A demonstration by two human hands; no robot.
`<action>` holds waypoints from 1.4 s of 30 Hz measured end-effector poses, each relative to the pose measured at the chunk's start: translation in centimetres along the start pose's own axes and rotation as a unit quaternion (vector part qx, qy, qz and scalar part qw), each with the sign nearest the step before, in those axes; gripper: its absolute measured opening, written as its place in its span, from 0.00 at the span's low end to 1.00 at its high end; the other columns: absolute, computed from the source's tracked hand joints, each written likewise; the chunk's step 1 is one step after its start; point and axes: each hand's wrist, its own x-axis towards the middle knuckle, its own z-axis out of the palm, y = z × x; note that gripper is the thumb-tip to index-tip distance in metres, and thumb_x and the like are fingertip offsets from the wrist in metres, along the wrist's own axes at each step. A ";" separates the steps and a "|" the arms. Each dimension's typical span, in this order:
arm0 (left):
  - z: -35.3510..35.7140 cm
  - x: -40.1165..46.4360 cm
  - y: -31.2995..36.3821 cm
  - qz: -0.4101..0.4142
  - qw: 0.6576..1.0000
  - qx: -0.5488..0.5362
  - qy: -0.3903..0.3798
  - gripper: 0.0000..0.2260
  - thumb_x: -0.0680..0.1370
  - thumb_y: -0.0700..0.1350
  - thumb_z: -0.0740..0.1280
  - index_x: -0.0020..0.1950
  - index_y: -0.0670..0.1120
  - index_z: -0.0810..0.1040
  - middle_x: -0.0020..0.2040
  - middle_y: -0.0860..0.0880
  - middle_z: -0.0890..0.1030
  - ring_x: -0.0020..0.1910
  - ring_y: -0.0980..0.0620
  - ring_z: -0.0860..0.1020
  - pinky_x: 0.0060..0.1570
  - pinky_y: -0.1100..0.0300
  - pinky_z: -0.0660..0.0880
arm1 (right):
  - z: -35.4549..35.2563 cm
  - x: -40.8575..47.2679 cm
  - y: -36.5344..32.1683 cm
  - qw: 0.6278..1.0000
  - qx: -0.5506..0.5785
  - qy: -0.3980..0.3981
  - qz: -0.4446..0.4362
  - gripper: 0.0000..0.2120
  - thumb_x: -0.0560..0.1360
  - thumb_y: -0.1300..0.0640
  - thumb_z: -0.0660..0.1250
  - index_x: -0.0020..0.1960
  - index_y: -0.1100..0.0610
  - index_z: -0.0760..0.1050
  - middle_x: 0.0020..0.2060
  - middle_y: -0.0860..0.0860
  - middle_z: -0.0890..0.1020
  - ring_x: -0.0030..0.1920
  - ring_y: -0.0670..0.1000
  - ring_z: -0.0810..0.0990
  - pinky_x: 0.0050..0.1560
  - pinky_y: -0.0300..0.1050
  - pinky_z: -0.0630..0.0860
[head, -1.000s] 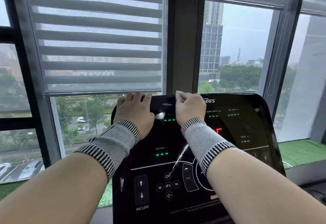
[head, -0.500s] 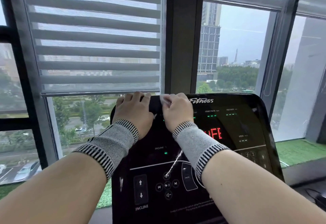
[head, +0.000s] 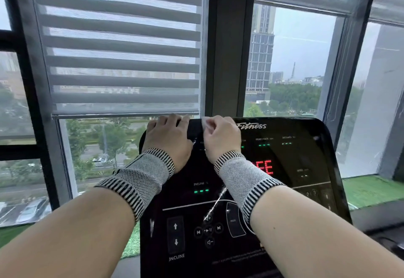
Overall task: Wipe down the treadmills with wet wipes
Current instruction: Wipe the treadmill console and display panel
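Black treadmill console point(head: 306, 190), tilted up toward the windows, its panel lit with green dashes and red characters, with "INCLINE" arrow keys at lower left. On its top edge: the left hand point(head: 169, 137), fingers curled over the rim, and just beside it the right hand point(head: 222, 138), pressing a white wipe point(head: 206, 122) onto the rim. Both wrists lie on the panel.

The right hand point(head: 220, 138) presses a white wet wipe point(head: 207, 122) onto the treadmill console point(head: 295, 164)'s top edge. The left hand point(head: 169, 137) grips that edge just beside it.
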 end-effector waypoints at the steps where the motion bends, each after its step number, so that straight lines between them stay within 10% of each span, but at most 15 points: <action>1: 0.0 0.0 -0.1 0.001 1.000 0.001 0.000 0.28 0.79 0.53 0.56 0.77 0.50 0.54 0.73 0.50 0.62 0.71 0.46 0.61 0.71 0.49 0.55 | -0.1 0.0 -0.2 1.000 0.009 -0.003 -0.003 0.10 0.78 0.55 0.63 0.56 0.56 0.78 0.51 0.51 0.76 0.46 0.44 0.69 0.47 0.33 0.64; 9: 0.2 0.0 -0.1 0.002 1.000 0.002 -0.002 0.29 0.78 0.53 0.56 0.78 0.49 0.53 0.73 0.49 0.62 0.71 0.46 0.60 0.72 0.47 0.55 | -0.1 -0.3 -0.3 0.998 -0.026 -0.033 -0.049 0.10 0.78 0.55 0.63 0.58 0.55 0.77 0.53 0.50 0.75 0.49 0.47 0.73 0.49 0.34 0.66; 13: 0.2 0.0 -0.1 0.000 1.000 -0.002 -0.006 0.28 0.79 0.53 0.56 0.78 0.50 0.53 0.73 0.50 0.62 0.72 0.46 0.60 0.72 0.47 0.54 | -0.9 1.0 1.2 0.996 -0.008 0.058 0.064 0.10 0.79 0.54 0.62 0.56 0.56 0.77 0.53 0.51 0.77 0.45 0.45 0.70 0.46 0.34 0.64; 17: 0.0 0.2 -0.3 0.003 1.000 -0.004 -0.009 0.29 0.79 0.53 0.57 0.78 0.49 0.53 0.73 0.49 0.62 0.72 0.46 0.60 0.72 0.47 0.55 | 0.0 -0.2 -0.2 0.998 -0.030 -0.031 -0.049 0.11 0.78 0.55 0.63 0.58 0.55 0.77 0.53 0.50 0.75 0.50 0.48 0.75 0.50 0.34 0.69; 22: -0.8 -0.2 -1.6 -0.022 0.999 -0.034 0.009 0.26 0.79 0.50 0.57 0.77 0.48 0.58 0.73 0.50 0.64 0.72 0.47 0.61 0.72 0.49 0.57 | -0.8 1.4 1.5 0.990 0.011 0.086 0.111 0.08 0.79 0.53 0.63 0.53 0.55 0.77 0.51 0.51 0.79 0.45 0.46 0.72 0.44 0.33 0.64; 42: -0.4 -1.1 -2.5 -0.057 0.998 -0.025 -0.005 0.27 0.79 0.49 0.57 0.77 0.48 0.56 0.73 0.49 0.63 0.71 0.46 0.60 0.68 0.49 0.62 | -0.1 -0.4 -1.1 0.988 -0.043 -0.078 -0.128 0.09 0.79 0.57 0.63 0.54 0.53 0.81 0.50 0.49 0.75 0.48 0.48 0.76 0.53 0.41 0.76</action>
